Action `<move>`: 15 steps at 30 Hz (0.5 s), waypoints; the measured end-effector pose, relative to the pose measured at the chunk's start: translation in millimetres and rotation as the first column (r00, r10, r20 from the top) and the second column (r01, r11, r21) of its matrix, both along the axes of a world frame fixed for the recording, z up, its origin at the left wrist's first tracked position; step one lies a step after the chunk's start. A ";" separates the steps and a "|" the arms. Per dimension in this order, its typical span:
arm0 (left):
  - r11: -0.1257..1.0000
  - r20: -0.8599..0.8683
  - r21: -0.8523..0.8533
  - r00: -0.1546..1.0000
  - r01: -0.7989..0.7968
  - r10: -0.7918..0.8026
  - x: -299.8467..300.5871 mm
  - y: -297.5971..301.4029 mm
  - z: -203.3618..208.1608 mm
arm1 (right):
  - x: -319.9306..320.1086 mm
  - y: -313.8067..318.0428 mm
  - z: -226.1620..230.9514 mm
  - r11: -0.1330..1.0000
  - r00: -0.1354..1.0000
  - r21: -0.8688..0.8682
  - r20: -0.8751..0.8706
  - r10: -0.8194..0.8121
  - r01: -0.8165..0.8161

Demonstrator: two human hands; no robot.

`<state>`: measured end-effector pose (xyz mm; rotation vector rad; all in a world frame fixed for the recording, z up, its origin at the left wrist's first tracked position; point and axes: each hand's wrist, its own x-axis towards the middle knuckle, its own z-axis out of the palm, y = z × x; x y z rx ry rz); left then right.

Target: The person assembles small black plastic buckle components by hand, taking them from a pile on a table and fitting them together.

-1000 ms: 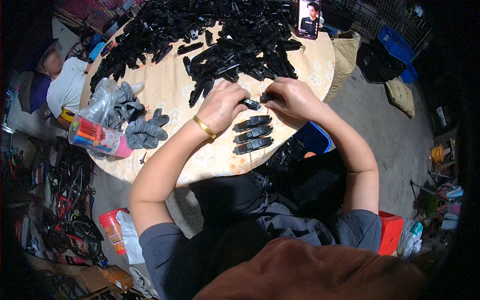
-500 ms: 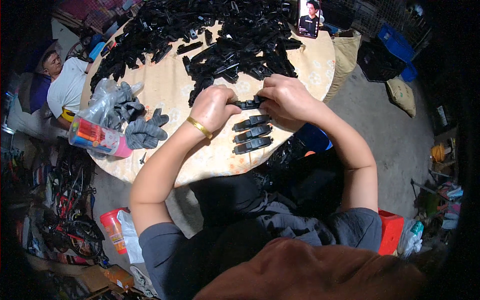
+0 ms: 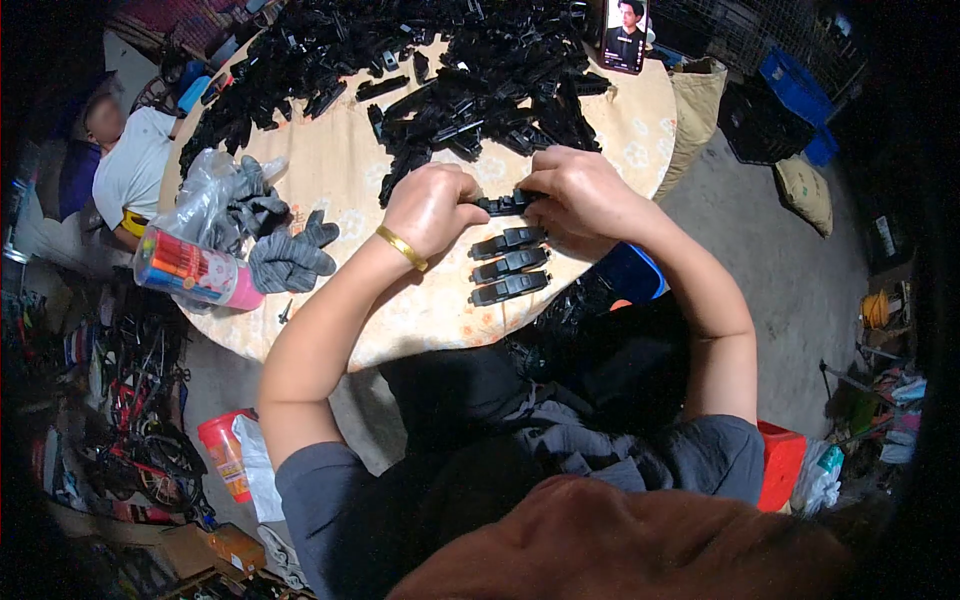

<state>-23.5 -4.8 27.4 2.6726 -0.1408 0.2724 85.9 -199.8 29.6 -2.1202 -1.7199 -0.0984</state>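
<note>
A long black plastic part lies between my two hands, just above the cloth-covered table. My left hand, with a gold bangle at the wrist, pinches its left end. At its right end the fingers of my right hand are closed. Below them, three similar black plastic parts lie in a neat stack of rows, side by side. Beyond my hands a large heap of loose black plastic parts covers the far side of the table. My fingers hide both ends of the held part.
Grey gloves, a clear plastic bag and a clear jar of coloured pens sit on the left. A phone stands at the far right edge. A blue bucket is below the right edge. A person is at far left.
Both hands keep hold of the black part in nearly the same place. The whole view has shifted very slightly; nothing has been let go.
</note>
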 end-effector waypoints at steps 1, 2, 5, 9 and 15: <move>1.000 0.001 -0.002 1.000 0.001 -0.001 0.9 0.2 -0.6 | -0.4 1.4 -0.9 1.000 1.000 0.012 -0.006 0.011 -0.011; 1.000 0.005 0.009 1.000 0.014 -0.014 1.8 0.5 -1.6 | -1.0 3.0 -1.9 1.000 1.000 0.024 -0.011 0.021 -0.021; 0.998 0.028 -0.009 0.998 0.062 -0.062 3.9 -2.6 -5.1 | -4.8 12.8 -10.1 0.993 0.993 0.082 -0.078 0.090 -0.084; 0.994 0.024 -0.022 0.994 0.109 -0.108 3.6 -2.2 -6.2 | -6.7 12.9 -10.0 0.994 0.994 0.085 -0.080 0.078 -0.071; 0.956 0.025 -0.218 0.981 0.195 -0.194 14.5 9.2 -10.2 | 7.9 6.4 0.4 0.973 0.907 -0.093 -0.391 0.160 -0.211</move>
